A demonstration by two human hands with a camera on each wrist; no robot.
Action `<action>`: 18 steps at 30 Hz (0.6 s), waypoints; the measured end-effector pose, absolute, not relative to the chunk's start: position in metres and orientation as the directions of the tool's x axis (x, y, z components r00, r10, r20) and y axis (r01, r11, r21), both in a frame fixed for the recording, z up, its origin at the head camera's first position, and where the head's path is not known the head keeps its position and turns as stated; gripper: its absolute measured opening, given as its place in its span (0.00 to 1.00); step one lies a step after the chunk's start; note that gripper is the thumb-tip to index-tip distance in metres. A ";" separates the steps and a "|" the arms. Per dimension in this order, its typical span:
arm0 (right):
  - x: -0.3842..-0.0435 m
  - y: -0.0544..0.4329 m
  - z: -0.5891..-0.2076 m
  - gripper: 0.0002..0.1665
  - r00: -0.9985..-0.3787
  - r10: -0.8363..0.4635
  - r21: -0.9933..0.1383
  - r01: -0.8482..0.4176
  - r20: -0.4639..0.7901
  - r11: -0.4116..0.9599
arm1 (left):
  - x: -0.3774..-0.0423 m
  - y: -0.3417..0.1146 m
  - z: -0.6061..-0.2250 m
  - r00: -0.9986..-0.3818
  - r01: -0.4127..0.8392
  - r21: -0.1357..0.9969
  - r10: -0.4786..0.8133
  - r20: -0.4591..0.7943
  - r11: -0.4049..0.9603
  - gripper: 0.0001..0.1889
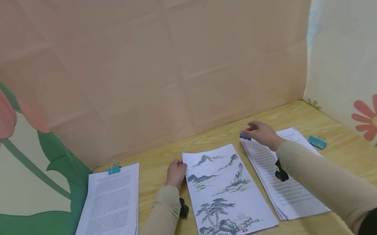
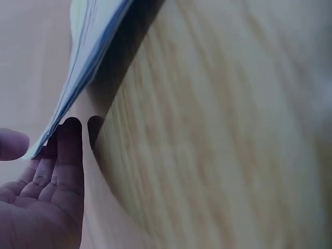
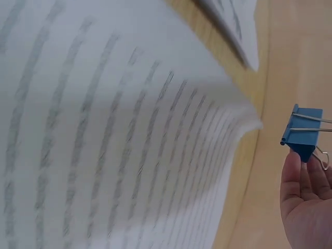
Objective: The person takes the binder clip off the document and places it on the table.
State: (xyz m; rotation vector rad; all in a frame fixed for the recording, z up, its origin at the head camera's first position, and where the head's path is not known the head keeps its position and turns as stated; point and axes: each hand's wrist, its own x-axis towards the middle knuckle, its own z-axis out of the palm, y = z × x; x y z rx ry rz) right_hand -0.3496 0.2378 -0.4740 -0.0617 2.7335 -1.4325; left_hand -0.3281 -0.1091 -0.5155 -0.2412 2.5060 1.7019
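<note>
The middle stack of paper (image 1: 227, 193), with an ink landscape printed on its top sheet, lies on the table. My left hand (image 1: 176, 173) is at its upper left corner. The left wrist view shows that corner (image 2: 39, 149) between thumb and fingers, the fingers beneath the sheets. Over the top edge of the right stack of printed sheets (image 1: 294, 187), my right hand (image 1: 263, 134) pinches a blue binder clip (image 3: 306, 126) by the fingertips. The clip is apart from the paper in the right wrist view, its wire handles pointing away from the sheets.
On the left lies another printed stack (image 1: 111, 210) with a teal binder clip (image 1: 114, 170) on its top edge. A second teal binder clip (image 1: 317, 142) rests on the wooden table (image 1: 157, 154) beyond the right stack. Papered walls (image 1: 172, 55) stand behind and at both sides.
</note>
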 end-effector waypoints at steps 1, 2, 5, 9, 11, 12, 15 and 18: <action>-0.348 0.242 -0.475 0.45 -0.998 -0.055 -0.821 -0.003 -0.035 0.571 | -0.329 -0.109 -0.516 -0.981 -0.193 0.912 -0.073 -0.178 0.363 0.17; -0.346 0.246 -0.475 0.45 -0.998 -0.050 -0.820 0.006 -0.042 0.572 | -0.329 -0.109 -0.517 -0.980 -0.197 0.910 -0.075 -0.182 0.364 0.18; -0.341 0.256 -0.474 0.46 -0.998 -0.033 -0.819 0.030 -0.059 0.573 | -0.330 -0.110 -0.517 -0.978 -0.207 0.906 -0.087 -0.188 0.369 0.19; -0.333 0.271 -0.473 0.49 -0.997 -0.014 -0.804 0.048 -0.069 0.593 | -0.330 -0.111 -0.517 -0.975 -0.220 0.908 -0.101 -0.197 0.357 0.19; -0.330 0.279 -0.473 0.50 -0.998 -0.007 -0.795 0.045 -0.062 0.605 | -0.329 -0.111 -0.516 -0.974 -0.225 0.910 -0.099 -0.203 0.349 0.20; -0.329 0.283 -0.473 0.50 -0.998 -0.002 -0.791 0.045 -0.059 0.610 | -0.329 -0.111 -0.515 -0.973 -0.228 0.910 -0.098 -0.207 0.346 0.20; -0.324 0.295 -0.473 0.51 -0.998 0.020 -0.781 0.061 -0.062 0.621 | -0.326 -0.110 -0.513 -0.973 -0.233 0.909 -0.091 -0.214 0.346 0.21; -0.320 0.308 -0.476 0.52 -0.996 0.055 -0.768 0.086 -0.066 0.635 | -0.324 -0.110 -0.511 -0.972 -0.236 0.909 -0.082 -0.222 0.343 0.22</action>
